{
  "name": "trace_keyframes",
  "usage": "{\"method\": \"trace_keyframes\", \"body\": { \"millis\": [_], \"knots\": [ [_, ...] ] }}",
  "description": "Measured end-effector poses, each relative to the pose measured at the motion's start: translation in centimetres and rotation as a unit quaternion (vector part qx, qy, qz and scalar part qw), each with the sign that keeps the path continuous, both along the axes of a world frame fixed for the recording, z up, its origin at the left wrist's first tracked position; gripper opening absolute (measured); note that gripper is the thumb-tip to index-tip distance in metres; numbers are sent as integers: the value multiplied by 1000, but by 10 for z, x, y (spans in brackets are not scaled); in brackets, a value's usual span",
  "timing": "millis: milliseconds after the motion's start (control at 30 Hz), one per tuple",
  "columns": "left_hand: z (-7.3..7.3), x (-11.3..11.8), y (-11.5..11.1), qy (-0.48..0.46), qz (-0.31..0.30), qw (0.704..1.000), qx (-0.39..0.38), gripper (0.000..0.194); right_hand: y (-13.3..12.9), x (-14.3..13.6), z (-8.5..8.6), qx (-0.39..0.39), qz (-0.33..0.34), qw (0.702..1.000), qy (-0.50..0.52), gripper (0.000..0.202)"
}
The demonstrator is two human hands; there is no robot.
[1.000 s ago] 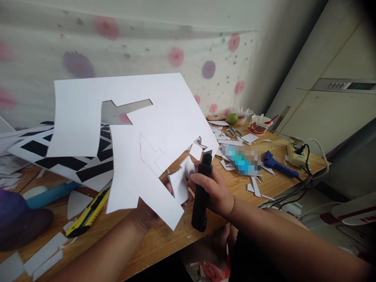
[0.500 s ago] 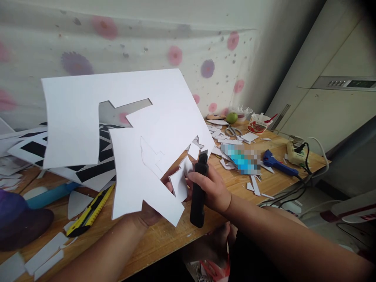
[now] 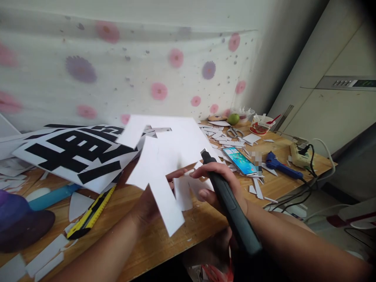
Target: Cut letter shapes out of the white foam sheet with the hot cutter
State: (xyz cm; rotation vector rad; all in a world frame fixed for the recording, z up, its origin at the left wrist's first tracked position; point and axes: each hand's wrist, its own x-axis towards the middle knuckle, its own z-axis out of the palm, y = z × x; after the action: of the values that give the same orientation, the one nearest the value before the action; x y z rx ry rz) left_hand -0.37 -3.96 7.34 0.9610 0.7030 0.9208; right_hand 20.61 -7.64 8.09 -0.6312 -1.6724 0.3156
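Observation:
A white foam board sheet (image 3: 179, 147) with notches and slots cut into it is tilted above the table. My left hand (image 3: 151, 201) grips it from below, partly hidden behind the board. In my right hand (image 3: 230, 184) is a black utility knife (image 3: 227, 201), its blade end pointing up and left. That hand's thumb and forefinger are by a small white cut piece (image 3: 182, 192) at the board's near edge; whether they pinch it is unclear.
White sheets with bold black shapes (image 3: 70, 150) lie at left, near a yellow utility knife (image 3: 91, 213). To the right are a phone (image 3: 240, 159), scissors (image 3: 235, 132), a blue glue gun (image 3: 283, 166), a power strip (image 3: 302, 154), a paper bowl (image 3: 261, 124) and white scraps.
The board has dropped and tipped flatter, uncovering more of the black-marked sheets. My right hand has turned, so the black knife's handle slants down to the right instead of standing nearly upright.

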Motion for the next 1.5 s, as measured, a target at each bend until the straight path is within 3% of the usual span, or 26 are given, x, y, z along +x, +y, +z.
{"method": "trace_keyframes", "body": {
  "millis": [133,267,467,600,700,800,900,1100,1267,1367,1500],
  "knots": [
    [1,6,-1,-16,-14,999,-50,48,-2,-4,-19,-48,-55,997,-14,39],
    [-3,8,2,-27,2,996,-88,43,0,-3,-38,-22,-82,991,-105,36],
    [-6,8,3,-51,48,994,-88,32,0,1,-43,-23,-118,983,-139,33],
    [1,2,0,-52,21,994,-88,58,2,5,-42,-17,-131,982,-137,30],
    [2,6,-2,-25,49,993,-104,61,2,8,-43,-20,-114,984,-139,30],
    [-5,17,-5,15,100,987,-126,50,3,9,-47,-22,-55,986,-159,33],
    [-11,27,-9,44,111,983,-138,43,1,10,-47,-26,-9,985,-168,35],
    [-10,23,-14,57,158,985,-47,54,-12,23,-17,-41,-46,997,-42,44],
    [-20,12,-16,78,227,967,87,45,-26,33,13,-17,-92,993,-75,40],
    [-22,9,-18,101,257,949,153,35,-29,28,15,22,-79,990,-111,44],
    [-21,8,-25,137,266,932,203,27,-31,9,6,8,-100,994,-50,40]
  ]
}}
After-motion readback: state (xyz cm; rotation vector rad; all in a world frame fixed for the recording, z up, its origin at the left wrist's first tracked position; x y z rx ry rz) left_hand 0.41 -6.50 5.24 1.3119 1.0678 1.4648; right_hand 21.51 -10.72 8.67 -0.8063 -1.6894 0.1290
